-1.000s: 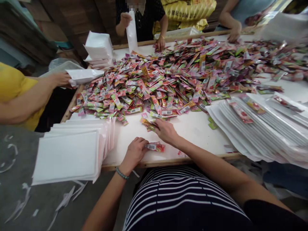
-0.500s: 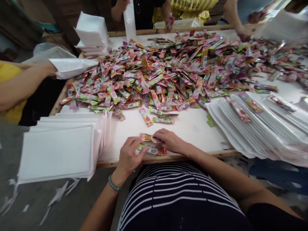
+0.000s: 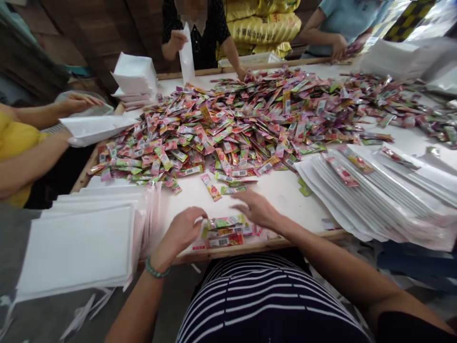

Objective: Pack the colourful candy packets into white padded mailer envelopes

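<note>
Several small printed sachets [image 3: 225, 240] lie in a short stack of rows at the table's near edge, between my hands. The topmost is a green and pink sachet [image 3: 226, 222]. At its left end is my left hand [image 3: 183, 232], fingers loosely curved with a gap to the thumb; whether a fingertip touches the sachet I cannot make out. My right hand [image 3: 257, 209] hovers just beyond the right end, fingers apart and holding nothing. A pink sachet [image 3: 211, 187] lies loose on the white tabletop ahead of them.
A large sachet heap [image 3: 228, 124] covers the table's middle. White bags are stacked at left [image 3: 76, 238] and right [image 3: 378, 200], with sachets on the right stack. Co-workers' hands hold a white bag [image 3: 96, 127] at left and another [image 3: 186, 57] across the table.
My hands have come off the sachets and moved apart, and the green and pink one now tops the group. The view has tilted up. The co-worker opposite reaches into the heap.
</note>
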### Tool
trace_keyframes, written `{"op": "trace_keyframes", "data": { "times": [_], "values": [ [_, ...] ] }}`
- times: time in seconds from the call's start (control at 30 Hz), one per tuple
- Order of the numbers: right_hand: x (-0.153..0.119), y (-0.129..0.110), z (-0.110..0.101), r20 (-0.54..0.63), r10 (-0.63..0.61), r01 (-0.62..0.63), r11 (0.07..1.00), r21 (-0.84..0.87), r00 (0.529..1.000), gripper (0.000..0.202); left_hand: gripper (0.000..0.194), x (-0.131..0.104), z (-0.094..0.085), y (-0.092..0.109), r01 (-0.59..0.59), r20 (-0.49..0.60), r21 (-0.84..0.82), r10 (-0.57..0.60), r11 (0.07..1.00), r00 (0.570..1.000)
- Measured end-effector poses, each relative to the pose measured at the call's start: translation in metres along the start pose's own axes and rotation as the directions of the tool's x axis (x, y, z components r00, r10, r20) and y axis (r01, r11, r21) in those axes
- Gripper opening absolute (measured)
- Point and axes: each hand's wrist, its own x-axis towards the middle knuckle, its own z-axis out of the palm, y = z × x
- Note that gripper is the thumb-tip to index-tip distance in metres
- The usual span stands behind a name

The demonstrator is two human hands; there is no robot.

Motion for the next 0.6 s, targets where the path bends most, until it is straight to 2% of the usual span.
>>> {"op": "trace_keyframes", "data": {
  "times": [0.07, 0.1, 0.17, 0.27, 0.33, 0.43, 0.5, 0.6],
  "values": [
    [0.013, 0.017, -0.012, -0.108, 0.114, -0.130, 0.980, -0.150, 0.988, 0.043, 0.039, 0.023, -0.006, -0.006, 0.015, -0.138, 0.150, 0.006, 0.989, 0.990],
    [0.017, 0.024, -0.015, -0.109, 0.138, -0.159, 0.963, -0.218, 0.984, 0.049, 0.042, 0.037, -0.005, -0.010, 0.010, -0.171, 0.210, 0.027, 0.978, 0.985],
    [0.021, 0.035, -0.015, -0.036, 0.140, -0.144, 0.941, -0.306, 0.990, 0.052, 0.043, 0.062, -0.001, -0.016, -0.026, -0.149, 0.271, 0.068, 0.962, 0.986],
    [0.014, 0.040, -0.005, 0.060, 0.102, -0.080, 0.950, -0.301, 0.993, 0.026, 0.037, 0.083, 0.007, -0.023, -0.081, -0.079, 0.277, 0.107, 0.957, 0.991],
    [0.007, 0.040, 0.003, 0.058, 0.090, -0.072, 0.962, -0.264, 0.994, 0.021, 0.034, 0.082, 0.010, -0.026, -0.085, -0.087, 0.277, 0.113, 0.957, 0.990],
    [0.009, 0.035, 0.010, 0.015, 0.104, -0.098, 0.971, -0.218, 0.994, 0.023, 0.029, 0.068, 0.010, -0.027, -0.072, -0.108, 0.276, 0.106, 0.958, 0.988],
    [0.020, 0.030, 0.011, 0.018, 0.086, -0.081, 0.981, -0.175, 0.996, 0.023, 0.026, 0.057, 0.010, -0.027, -0.072, -0.116, 0.265, 0.106, 0.962, 0.988],
    [0.044, 0.021, 0.011, 0.085, 0.015, -0.005, 0.994, -0.114, 0.996, 0.022, 0.023, 0.044, 0.014, -0.025, -0.096, -0.133, 0.236, 0.130, 0.967, 0.983]
  ]
}}
